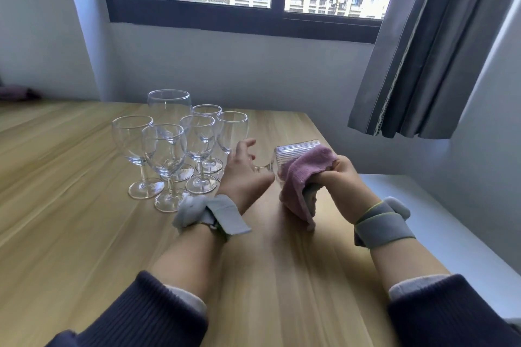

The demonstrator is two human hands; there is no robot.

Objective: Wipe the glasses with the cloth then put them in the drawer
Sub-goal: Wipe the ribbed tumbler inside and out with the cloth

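A ribbed glass mug (293, 153) is held tilted above the wooden table (84, 234), to the right of centre. My right hand (342, 177) grips a pink cloth (300, 177) and presses it against the mug's lower right side. My left hand (242, 172) is just left of the mug with its fingers spread. The mug's clear handle (261, 168) lies between its thumb and forefinger. Whether the hand grips the handle is unclear. Several stemmed wine glasses (165, 149) stand upright in a cluster to the left of my left hand.
The table's right edge runs close to my right forearm, with a white surface (439, 220) below it. A grey curtain (428, 51) hangs at the upper right beside the window. No drawer is in view.
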